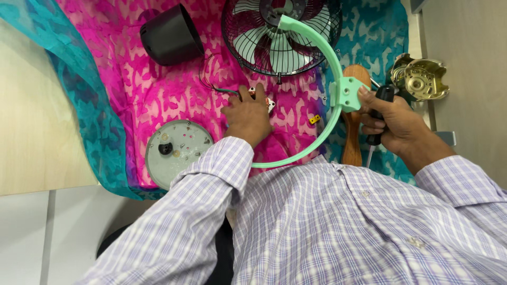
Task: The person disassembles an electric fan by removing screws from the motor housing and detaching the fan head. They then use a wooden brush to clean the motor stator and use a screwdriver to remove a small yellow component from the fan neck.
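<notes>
The fan lies in parts on a pink and teal cloth (pixel 158 89) spread over the bench (pixel 31 132). Judged from this layout, the strip-down is well advanced: the black motor housing (pixel 171 37) is off, the round grey base plate (pixel 177 150) lies apart with its underside up, and the brass-coloured motor part (pixel 422 79) sits alone at the far right. The mint-green curved bracket (pixel 330 79) appears still joined to the wire guard with blades (pixel 280 37) at its upper end; that joint seems to remain.

The left hand (pixel 245 116) rests palm down on the cloth, fingers loosely spread over small red and white parts (pixel 266 103) and thin wires (pixel 216 87); nothing is visibly gripped. The right hand (pixel 393 124) is closed around a black-handled screwdriver (pixel 381 103), with fingertips touching the bracket's mounting block (pixel 348 92).

Count: one guard, one bracket, one housing, one base plate, one motor part, one wooden handle (pixel 353 132), one small yellow piece (pixel 315 119).
</notes>
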